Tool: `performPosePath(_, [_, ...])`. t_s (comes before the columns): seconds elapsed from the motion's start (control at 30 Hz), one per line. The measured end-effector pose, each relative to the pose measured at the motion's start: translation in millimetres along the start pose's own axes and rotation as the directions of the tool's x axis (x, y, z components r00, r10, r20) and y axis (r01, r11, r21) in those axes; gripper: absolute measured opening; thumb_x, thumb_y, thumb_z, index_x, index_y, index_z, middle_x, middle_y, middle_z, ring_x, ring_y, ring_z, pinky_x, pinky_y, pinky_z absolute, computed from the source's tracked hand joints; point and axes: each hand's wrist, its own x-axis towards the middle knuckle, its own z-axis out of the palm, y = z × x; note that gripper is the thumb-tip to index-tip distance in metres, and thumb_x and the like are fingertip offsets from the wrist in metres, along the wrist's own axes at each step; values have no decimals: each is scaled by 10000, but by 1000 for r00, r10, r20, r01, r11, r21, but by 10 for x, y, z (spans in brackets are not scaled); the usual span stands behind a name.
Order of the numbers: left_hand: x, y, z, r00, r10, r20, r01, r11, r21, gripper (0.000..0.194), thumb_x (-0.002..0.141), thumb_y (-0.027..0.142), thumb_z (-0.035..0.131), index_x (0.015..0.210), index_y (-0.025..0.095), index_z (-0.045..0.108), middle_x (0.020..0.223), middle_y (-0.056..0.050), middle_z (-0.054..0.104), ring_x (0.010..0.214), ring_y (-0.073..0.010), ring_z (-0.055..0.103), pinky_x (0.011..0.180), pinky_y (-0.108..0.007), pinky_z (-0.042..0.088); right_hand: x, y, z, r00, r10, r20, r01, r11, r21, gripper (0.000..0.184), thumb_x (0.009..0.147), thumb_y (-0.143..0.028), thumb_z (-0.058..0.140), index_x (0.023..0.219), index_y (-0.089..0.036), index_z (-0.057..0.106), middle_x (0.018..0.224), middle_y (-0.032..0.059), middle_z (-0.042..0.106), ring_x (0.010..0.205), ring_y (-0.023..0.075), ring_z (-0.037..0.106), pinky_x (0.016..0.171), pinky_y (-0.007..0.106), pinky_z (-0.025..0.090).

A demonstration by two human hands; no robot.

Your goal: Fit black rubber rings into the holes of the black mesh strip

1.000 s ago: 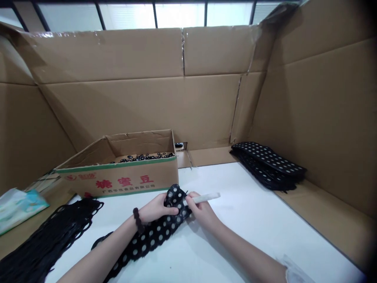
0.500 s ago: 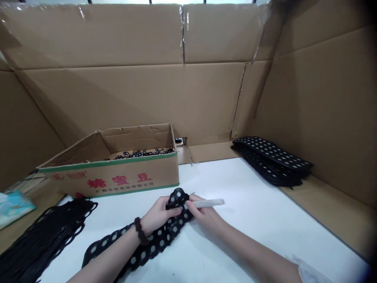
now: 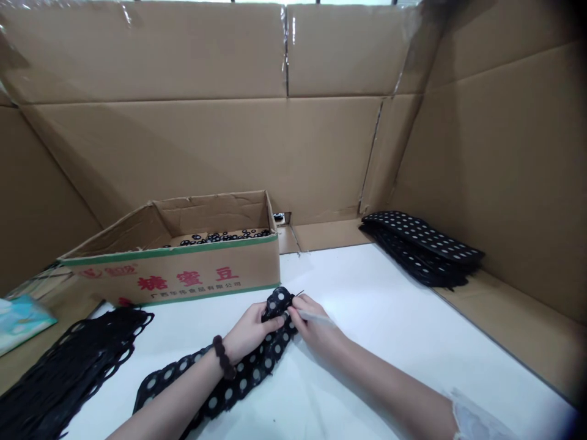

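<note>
A black fabric strip with white polka dots (image 3: 250, 373) lies slantwise on the white tabletop, its far end bunched up and raised. My left hand (image 3: 250, 333) is closed around that end, thumb on top. Pinched in my right hand (image 3: 316, 324) is a slim white stick-like tool (image 3: 316, 317), its tip against the fabric; the tip itself is hidden by my fingers. A thin dark line sticks up beside my right fingertips. Both hands are close together at the folded end.
An open cardboard box (image 3: 183, 275) with small black rings stands at the back left. Black looped cords (image 3: 68, 366) lie at the left, near a tissue pack (image 3: 27, 321). More dotted strips (image 3: 422, 244) are stacked at the right. Cardboard walls (image 3: 206, 146) enclose the table.
The white tool has tilted and pulled in, so less of it shows beyond my right hand. Both hands have shifted slightly with the fabric end still held.
</note>
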Motion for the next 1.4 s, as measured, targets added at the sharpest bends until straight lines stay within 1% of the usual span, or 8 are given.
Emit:
performPosePath(0.17, [20, -5, -20, 1000, 14, -27, -12, 997, 75, 305, 750, 262, 511, 1026, 137, 542, 1020, -64, 614, 960, -221, 532, 846, -331, 386, -11, 120, -111, 960, 229, 163, -271, 906, 324, 311, 862, -369, 283, 632, -182, 378, 545, -16, 506, 515, 108, 478, 531, 231, 375])
performPosePath(0.3, [25, 45, 0, 1000, 25, -11, -23, 993, 118, 304, 744, 270, 515, 1010, 128, 556, 1027, -68, 616, 949, -223, 536, 844, -329, 389, -39, 70, -158, 961, 210, 180, -261, 900, 348, 295, 842, -374, 348, 642, -172, 427, 606, -7, 540, 606, 120, 542, 600, 233, 398])
performPosePath(0.57, [0, 136, 6, 992, -126, 29, 124, 990, 73, 184, 649, 223, 604, 804, 128, 631, 796, -17, 662, 776, -183, 566, 720, -266, 405, -61, 4, -161, 950, 224, 220, -290, 895, 340, 267, 848, -346, 353, 675, -168, 450, 666, -2, 551, 684, 128, 556, 648, 235, 393])
performPosePath(0.73, [0, 123, 10, 989, -149, -6, 149, 989, 7, 143, 641, 220, 608, 748, 130, 638, 734, -7, 645, 709, -149, 544, 664, -236, 394, -75, 18, -140, 965, 165, 203, -221, 930, 295, 275, 864, -342, 325, 690, -168, 450, 694, 0, 519, 675, 116, 510, 637, 232, 379])
performPosePath(0.9, [-7, 101, 35, 989, -146, -31, 146, 989, -3, 126, 640, 225, 605, 700, 114, 610, 689, -7, 612, 666, -137, 516, 638, -231, 379, -64, 43, -72, 992, 33, 121, -47, 991, 122, 263, 867, -284, 326, 635, -175, 386, 670, -12, 429, 635, 105, 437, 590, 224, 349])
performPosePath(1.1, [-22, 46, 54, 993, -113, -46, 113, 994, -4, 126, 675, 240, 574, 713, 120, 578, 671, 6, 578, 651, -128, 494, 631, -231, 364, -25, 89, 28, 985, -134, 111, 144, 986, -80, 185, 862, -226, 319, 706, -178, 409, 790, 19, 426, 685, 111, 449, 641, 239, 379])
performPosePath(1.23, [-24, 78, 26, 995, -104, -12, 104, 992, 76, 146, 688, 232, 560, 770, 118, 598, 755, -16, 608, 721, -150, 518, 697, -253, 375, -10, 75, 14, 987, -142, 81, 151, 981, -121, 167, 862, -209, 307, 750, -179, 427, 809, 26, 428, 670, 108, 452, 642, 241, 389])
performPosePath(1.4, [-17, 130, -18, 998, -58, 16, 55, 985, 162, 235, 676, 307, 592, 818, 120, 607, 837, -43, 643, 797, -191, 548, 728, -272, 397, -24, 61, -34, 997, -66, 39, 67, 997, -25, 247, 846, -206, 330, 600, -176, 333, 680, -5, 400, 618, 102, 430, 601, 237, 363])
